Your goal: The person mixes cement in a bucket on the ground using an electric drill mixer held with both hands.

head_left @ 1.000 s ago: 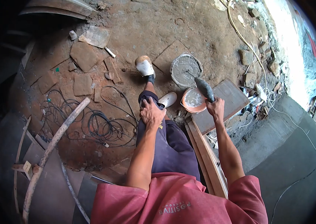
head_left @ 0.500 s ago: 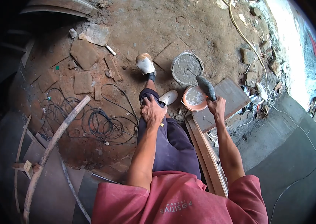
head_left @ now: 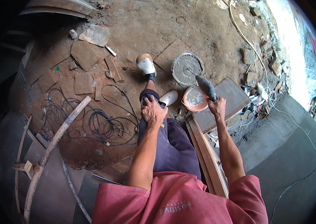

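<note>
My right hand point(head_left: 217, 106) is wrapped round the rear of a dark, dusty power tool point(head_left: 205, 87). A thin rod runs from the tool into a bucket of wet grey mix point(head_left: 187, 69), whose surface shows round ripples. My left hand point(head_left: 153, 112) rests on my bent left knee, fingers spread over the dark trousers point(head_left: 173, 149), holding nothing. Just below the bucket, beside the tool, stands an orange bucket point(head_left: 195, 99) with cloudy pale liquid in it.
Black cable point(head_left: 102, 125) lies coiled on the dirt at left, near flat stone pieces point(head_left: 84, 55). A curved wooden pole point(head_left: 55, 143) stands lower left. Long planks point(head_left: 206, 156) and a flat board point(head_left: 227, 100) lie at right. A pale hose point(head_left: 242, 37) runs past rubble.
The tool and my right hand have shifted very slightly right, and the ripples in the mix look different. My left hand has stayed on the knee.
</note>
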A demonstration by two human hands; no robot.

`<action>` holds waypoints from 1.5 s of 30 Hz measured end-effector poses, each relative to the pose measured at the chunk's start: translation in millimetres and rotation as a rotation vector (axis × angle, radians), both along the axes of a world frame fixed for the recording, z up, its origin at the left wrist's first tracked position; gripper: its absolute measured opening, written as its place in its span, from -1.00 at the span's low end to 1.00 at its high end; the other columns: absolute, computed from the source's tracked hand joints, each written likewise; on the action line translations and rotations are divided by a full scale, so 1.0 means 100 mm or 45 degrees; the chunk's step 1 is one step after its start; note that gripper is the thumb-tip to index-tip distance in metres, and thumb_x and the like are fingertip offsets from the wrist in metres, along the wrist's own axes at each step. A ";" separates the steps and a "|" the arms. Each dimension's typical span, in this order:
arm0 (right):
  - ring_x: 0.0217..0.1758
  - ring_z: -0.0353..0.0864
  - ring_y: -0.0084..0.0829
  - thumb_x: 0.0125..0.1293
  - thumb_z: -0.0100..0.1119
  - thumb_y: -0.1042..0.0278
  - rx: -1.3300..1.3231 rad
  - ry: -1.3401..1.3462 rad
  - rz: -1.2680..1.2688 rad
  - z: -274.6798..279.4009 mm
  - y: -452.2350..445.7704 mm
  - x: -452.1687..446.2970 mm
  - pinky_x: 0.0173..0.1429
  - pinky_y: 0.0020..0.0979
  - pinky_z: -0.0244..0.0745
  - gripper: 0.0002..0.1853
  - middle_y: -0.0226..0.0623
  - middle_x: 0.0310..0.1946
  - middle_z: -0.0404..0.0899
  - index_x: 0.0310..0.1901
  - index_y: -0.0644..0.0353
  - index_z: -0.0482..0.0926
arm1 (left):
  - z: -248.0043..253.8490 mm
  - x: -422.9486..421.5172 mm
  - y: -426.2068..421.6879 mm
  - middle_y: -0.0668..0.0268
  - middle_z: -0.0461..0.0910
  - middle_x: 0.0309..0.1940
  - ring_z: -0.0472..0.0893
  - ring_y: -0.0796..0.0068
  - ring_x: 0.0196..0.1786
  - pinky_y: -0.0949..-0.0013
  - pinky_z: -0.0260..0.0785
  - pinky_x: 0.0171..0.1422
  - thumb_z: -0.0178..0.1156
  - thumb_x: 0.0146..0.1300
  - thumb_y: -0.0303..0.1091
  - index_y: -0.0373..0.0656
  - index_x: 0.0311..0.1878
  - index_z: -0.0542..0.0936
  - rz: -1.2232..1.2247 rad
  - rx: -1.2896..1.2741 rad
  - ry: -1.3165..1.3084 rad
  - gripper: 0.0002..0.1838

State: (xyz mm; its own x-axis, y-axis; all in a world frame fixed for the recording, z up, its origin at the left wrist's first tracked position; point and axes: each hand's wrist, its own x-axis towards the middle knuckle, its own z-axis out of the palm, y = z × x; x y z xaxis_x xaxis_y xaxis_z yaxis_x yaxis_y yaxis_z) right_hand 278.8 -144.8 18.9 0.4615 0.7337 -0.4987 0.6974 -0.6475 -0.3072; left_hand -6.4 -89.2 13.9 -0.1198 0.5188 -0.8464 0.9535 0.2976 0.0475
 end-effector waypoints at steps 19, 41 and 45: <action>-0.26 0.60 0.24 0.03 0.28 0.19 -0.042 -0.097 -0.005 -0.05 -0.07 -0.01 -0.07 0.02 0.50 -0.67 0.23 -0.42 0.59 -0.38 0.37 0.64 | -0.01 0.00 -0.02 -0.02 0.29 0.43 0.59 -0.02 0.19 0.06 0.41 0.29 0.41 -0.02 0.09 -0.08 0.47 0.28 -0.010 0.024 0.020 -0.02; -0.31 0.60 0.24 0.03 0.29 0.15 0.027 -0.151 0.086 -0.01 -0.05 0.01 -0.12 0.01 0.50 -0.63 0.25 -0.46 0.57 -0.43 0.41 0.62 | 0.00 -0.01 0.02 -0.02 0.27 0.45 0.58 -0.01 0.21 0.08 0.41 0.31 0.42 -0.01 0.08 -0.07 0.47 0.27 0.007 0.006 0.013 -0.02; -0.28 0.59 0.25 0.04 0.29 0.15 -0.024 -0.167 0.073 -0.07 -0.12 0.06 -0.09 0.03 0.49 -0.64 0.24 -0.44 0.58 -0.41 0.39 0.63 | -0.03 0.00 -0.04 -0.02 0.27 0.46 0.59 -0.01 0.21 0.07 0.42 0.30 0.42 -0.02 0.09 -0.07 0.47 0.28 0.003 0.031 0.021 -0.01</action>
